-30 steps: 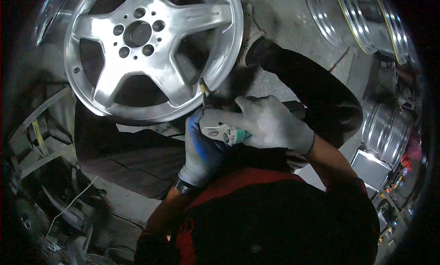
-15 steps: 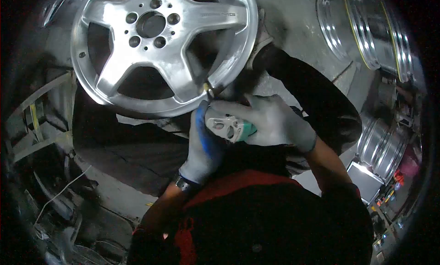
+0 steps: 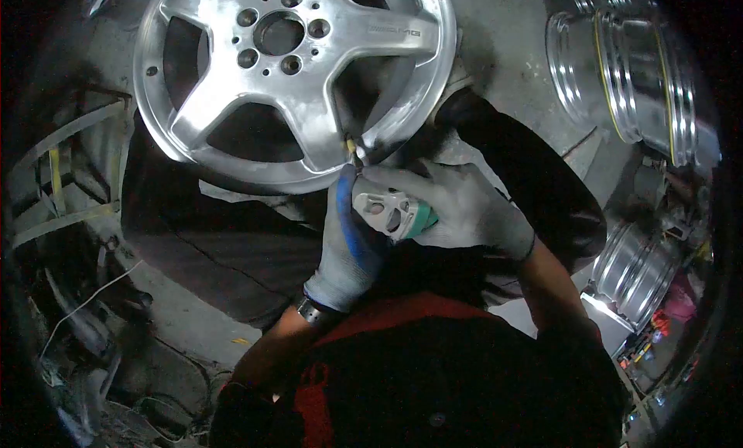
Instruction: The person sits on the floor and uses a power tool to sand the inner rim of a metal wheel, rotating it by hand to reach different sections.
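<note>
A five-spoke alloy wheel (image 3: 306, 130) lies tilted across the top of the view, bare polished metal with AMG lettering on one spoke. Both my hands wear grey work gloves. My right hand (image 3: 472, 212) is wrapped round a grey and green die grinder (image 3: 387, 214). Its narrow yellowish tip (image 3: 352, 147) meets the lower end of a spoke, near the rim. My left hand (image 3: 344, 235), blue along the thumb side, closes on the grinder's front from the left, thumb close behind the tip. The left fingers are mostly hidden.
My dark-trousered legs (image 3: 534, 165) spread either side under the wheel. Polished rims (image 3: 619, 68) stand at the upper right, another rim (image 3: 635, 274) lower down. A metal frame (image 3: 70, 138) and a thin cable (image 3: 89, 297) are at the left on the grey floor.
The wheel has shifted a little right in view, while the background sits slightly lower. Both hands keep their hold, and the grinder tip stays at the spoke's lower end.
</note>
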`<control>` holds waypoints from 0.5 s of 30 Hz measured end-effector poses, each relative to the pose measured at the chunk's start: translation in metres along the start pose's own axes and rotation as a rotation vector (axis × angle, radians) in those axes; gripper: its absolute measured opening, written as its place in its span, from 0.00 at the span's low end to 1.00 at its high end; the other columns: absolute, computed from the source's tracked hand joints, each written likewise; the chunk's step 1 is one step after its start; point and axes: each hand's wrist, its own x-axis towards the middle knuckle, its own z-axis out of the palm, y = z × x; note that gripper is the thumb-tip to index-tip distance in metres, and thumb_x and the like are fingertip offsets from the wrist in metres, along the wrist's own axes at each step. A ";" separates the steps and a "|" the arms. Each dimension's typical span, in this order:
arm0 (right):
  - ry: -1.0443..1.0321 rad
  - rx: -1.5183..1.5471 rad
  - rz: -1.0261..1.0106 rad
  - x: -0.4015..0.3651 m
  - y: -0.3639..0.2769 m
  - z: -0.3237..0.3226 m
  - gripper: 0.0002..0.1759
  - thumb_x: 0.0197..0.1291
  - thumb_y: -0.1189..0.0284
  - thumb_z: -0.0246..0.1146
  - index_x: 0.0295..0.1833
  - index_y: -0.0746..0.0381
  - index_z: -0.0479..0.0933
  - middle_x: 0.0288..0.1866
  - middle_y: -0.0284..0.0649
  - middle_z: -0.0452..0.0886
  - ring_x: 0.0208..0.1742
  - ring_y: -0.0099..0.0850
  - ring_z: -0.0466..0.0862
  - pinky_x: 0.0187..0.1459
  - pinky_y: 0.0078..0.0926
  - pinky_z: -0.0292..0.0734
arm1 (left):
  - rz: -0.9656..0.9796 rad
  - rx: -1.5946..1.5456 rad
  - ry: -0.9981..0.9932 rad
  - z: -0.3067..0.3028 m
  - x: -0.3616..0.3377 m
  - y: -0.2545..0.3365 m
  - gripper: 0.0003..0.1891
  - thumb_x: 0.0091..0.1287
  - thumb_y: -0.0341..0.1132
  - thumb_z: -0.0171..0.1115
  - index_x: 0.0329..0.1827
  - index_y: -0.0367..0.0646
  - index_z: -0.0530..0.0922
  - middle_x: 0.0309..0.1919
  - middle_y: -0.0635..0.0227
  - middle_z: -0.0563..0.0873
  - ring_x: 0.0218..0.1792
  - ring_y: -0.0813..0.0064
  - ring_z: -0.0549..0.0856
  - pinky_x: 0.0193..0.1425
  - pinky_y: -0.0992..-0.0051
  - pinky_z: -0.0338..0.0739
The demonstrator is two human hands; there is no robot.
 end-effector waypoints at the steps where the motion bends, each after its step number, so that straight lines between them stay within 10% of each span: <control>1: 0.025 0.019 -0.010 0.001 0.000 0.000 0.48 0.49 0.62 0.82 0.79 0.48 0.75 0.50 0.53 0.87 0.46 0.49 0.91 0.45 0.43 0.88 | -0.342 -0.739 0.019 0.001 0.009 0.010 0.34 0.79 0.38 0.65 0.83 0.39 0.60 0.67 0.56 0.79 0.64 0.60 0.85 0.69 0.61 0.82; 2: 0.050 0.039 -0.021 0.002 0.000 0.001 0.48 0.49 0.63 0.82 0.79 0.49 0.76 0.50 0.53 0.87 0.48 0.49 0.91 0.47 0.43 0.88 | -0.678 -1.480 0.039 0.003 0.014 0.017 0.29 0.85 0.46 0.57 0.81 0.41 0.63 0.66 0.58 0.80 0.64 0.61 0.85 0.69 0.61 0.82; 6: -0.129 -0.066 0.090 -0.006 0.006 -0.005 0.50 0.49 0.57 0.82 0.82 0.39 0.73 0.49 0.50 0.84 0.42 0.45 0.92 0.42 0.42 0.89 | -0.358 -0.923 0.052 0.015 0.011 0.023 0.28 0.88 0.57 0.44 0.77 0.45 0.70 0.65 0.62 0.82 0.65 0.63 0.86 0.70 0.60 0.82; 8: -0.046 -0.079 0.041 -0.007 0.010 -0.007 0.50 0.50 0.56 0.82 0.81 0.39 0.73 0.45 0.51 0.84 0.39 0.45 0.92 0.41 0.42 0.89 | -0.686 -1.412 -0.018 0.020 0.021 0.012 0.22 0.89 0.44 0.45 0.77 0.42 0.68 0.64 0.59 0.83 0.64 0.66 0.86 0.71 0.61 0.84; 12: 0.045 -0.035 -0.023 -0.005 0.014 -0.004 0.49 0.50 0.56 0.82 0.81 0.40 0.74 0.45 0.50 0.85 0.37 0.45 0.91 0.40 0.42 0.89 | -0.471 -1.371 -0.047 0.023 0.019 0.011 0.21 0.89 0.44 0.45 0.75 0.42 0.70 0.63 0.60 0.84 0.64 0.68 0.87 0.69 0.63 0.85; 15: -0.044 -0.028 0.003 0.002 0.007 -0.005 0.50 0.50 0.56 0.82 0.81 0.40 0.73 0.43 0.49 0.83 0.37 0.45 0.91 0.40 0.42 0.88 | -0.731 -1.545 0.027 0.014 0.019 0.016 0.19 0.85 0.34 0.54 0.74 0.40 0.69 0.63 0.60 0.83 0.63 0.68 0.86 0.66 0.65 0.87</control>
